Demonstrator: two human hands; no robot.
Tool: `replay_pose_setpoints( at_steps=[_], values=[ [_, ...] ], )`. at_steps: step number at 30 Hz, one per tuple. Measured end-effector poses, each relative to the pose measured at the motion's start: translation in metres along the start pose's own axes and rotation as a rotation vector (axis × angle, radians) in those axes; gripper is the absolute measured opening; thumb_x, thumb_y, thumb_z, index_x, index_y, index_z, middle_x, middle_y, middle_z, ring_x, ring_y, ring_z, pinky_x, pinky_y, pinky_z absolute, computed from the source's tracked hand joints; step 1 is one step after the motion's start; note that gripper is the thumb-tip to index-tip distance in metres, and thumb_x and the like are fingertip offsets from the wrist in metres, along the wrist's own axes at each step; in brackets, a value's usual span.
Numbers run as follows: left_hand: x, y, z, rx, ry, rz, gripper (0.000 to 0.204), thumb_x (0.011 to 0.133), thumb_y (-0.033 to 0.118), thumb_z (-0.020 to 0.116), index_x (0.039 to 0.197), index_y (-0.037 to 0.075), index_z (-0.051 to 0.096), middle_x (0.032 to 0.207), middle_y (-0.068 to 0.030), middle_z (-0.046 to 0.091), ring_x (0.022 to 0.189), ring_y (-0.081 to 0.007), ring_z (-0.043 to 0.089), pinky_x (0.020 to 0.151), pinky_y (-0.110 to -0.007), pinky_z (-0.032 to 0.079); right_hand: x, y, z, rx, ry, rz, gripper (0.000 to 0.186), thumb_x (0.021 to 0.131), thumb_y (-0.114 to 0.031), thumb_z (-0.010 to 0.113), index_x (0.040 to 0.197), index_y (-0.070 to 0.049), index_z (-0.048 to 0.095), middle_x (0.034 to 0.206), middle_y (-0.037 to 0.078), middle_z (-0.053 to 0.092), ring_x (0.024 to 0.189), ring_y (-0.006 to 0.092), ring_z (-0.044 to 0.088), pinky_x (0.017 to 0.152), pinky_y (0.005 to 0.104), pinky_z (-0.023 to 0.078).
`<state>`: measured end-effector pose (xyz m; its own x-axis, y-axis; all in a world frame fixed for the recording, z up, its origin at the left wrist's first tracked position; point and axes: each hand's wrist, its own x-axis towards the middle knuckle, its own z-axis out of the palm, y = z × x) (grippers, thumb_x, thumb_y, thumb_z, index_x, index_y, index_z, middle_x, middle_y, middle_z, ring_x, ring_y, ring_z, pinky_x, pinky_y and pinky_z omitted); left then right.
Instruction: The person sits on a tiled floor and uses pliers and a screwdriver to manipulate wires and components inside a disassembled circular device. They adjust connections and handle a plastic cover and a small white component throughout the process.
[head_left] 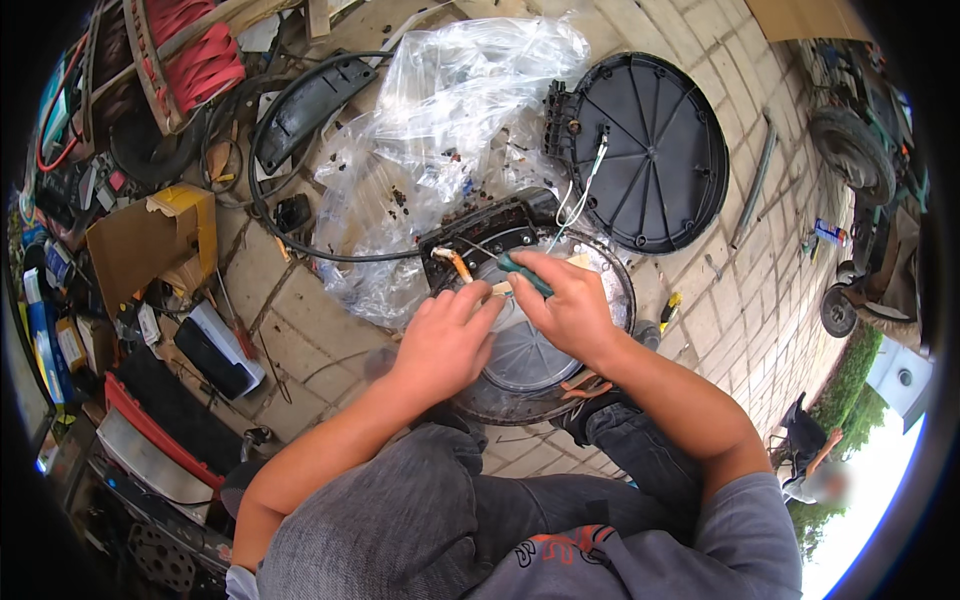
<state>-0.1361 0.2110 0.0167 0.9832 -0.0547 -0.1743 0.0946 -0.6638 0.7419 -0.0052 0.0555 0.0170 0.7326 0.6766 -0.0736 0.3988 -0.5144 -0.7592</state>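
My right hand [568, 305] is closed round the teal handle of a screwdriver [527, 275]. Its thin metal shaft points up and left toward a dirty black block [500, 235] on the rim of a round housing [622, 275]. Beside it, my left hand [447, 335] has its fingers bent together near an orange-brown piece [459, 264] at the block; what the fingertips hold is hidden. A grey ribbed disc [528, 355] lies inside the housing, between my legs. Pale wires [580, 200] run from the housing to a round black ribbed cover [650, 150].
Crumpled clear plastic sheeting [450, 110] with dark crumbs lies beyond the housing. A black cable [340, 257] curves in from the left. A torn cardboard box [150, 245] and a pile of parts fill the left side. At right are a yellow-and-black tool [671, 310] and a wheel [852, 155].
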Motion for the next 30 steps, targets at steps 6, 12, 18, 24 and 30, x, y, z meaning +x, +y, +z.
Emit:
replay_pose_setpoints(
  at_steps=[6, 12, 18, 24, 30],
  values=[
    [-0.001, 0.0, 0.001, 0.006, 0.004, 0.002, 0.055, 0.076, 0.009, 0.072, 0.129, 0.005, 0.058, 0.127, -0.0127, 0.055, 0.103, -0.0313, 0.058, 0.085, -0.042, 0.047, -0.012, 0.012, -0.001, -0.064, -0.056, -0.072, 0.031, 0.085, -0.014, 0.076, 0.114, -0.008, 0.069, 0.084, 0.011, 0.071, 0.069, 0.0294, 0.069, 0.058, 0.0347, 0.055],
    [-0.001, -0.001, 0.001, 0.002, 0.009, 0.008, 0.054, 0.076, 0.009, 0.072, 0.128, 0.005, 0.059, 0.127, -0.0127, 0.055, 0.103, -0.0315, 0.058, 0.084, -0.042, 0.047, -0.007, 0.01, -0.001, 0.093, 0.054, -0.066, 0.032, 0.084, -0.01, 0.076, 0.115, -0.008, 0.069, 0.085, 0.013, 0.071, 0.071, 0.0289, 0.07, 0.061, 0.036, 0.055],
    [0.004, -0.001, -0.004, -0.116, 0.141, 0.005, 0.044, 0.079, 0.009, 0.071, 0.122, 0.004, 0.062, 0.13, -0.0146, 0.055, 0.102, -0.0323, 0.059, 0.085, -0.042, 0.049, 0.01, 0.0, -0.01, -0.025, 0.035, -0.077, 0.033, 0.084, -0.011, 0.077, 0.116, -0.011, 0.069, 0.086, 0.011, 0.069, 0.069, 0.0298, 0.068, 0.058, 0.0375, 0.054],
    [0.037, -0.03, -0.034, -0.432, 0.466, -0.296, 0.033, 0.086, 0.004, 0.067, 0.119, 0.002, 0.066, 0.113, -0.0126, 0.06, 0.079, -0.0267, 0.058, 0.077, -0.037, 0.051, 0.016, -0.007, -0.015, -0.078, 0.03, -0.15, 0.036, 0.081, -0.008, 0.077, 0.116, -0.012, 0.069, 0.077, 0.007, 0.059, 0.061, 0.027, 0.061, 0.055, 0.0378, 0.05],
    [0.06, -0.061, -0.04, 0.267, 0.342, 0.012, 0.048, 0.083, 0.001, 0.067, 0.13, 0.007, 0.062, 0.124, -0.0147, 0.059, 0.098, -0.0338, 0.06, 0.086, -0.042, 0.051, 0.015, -0.008, -0.025, -0.039, 0.068, -0.087, 0.036, 0.081, -0.006, 0.077, 0.116, -0.011, 0.069, 0.081, 0.009, 0.063, 0.065, 0.0266, 0.063, 0.056, 0.0359, 0.051]
  ],
)
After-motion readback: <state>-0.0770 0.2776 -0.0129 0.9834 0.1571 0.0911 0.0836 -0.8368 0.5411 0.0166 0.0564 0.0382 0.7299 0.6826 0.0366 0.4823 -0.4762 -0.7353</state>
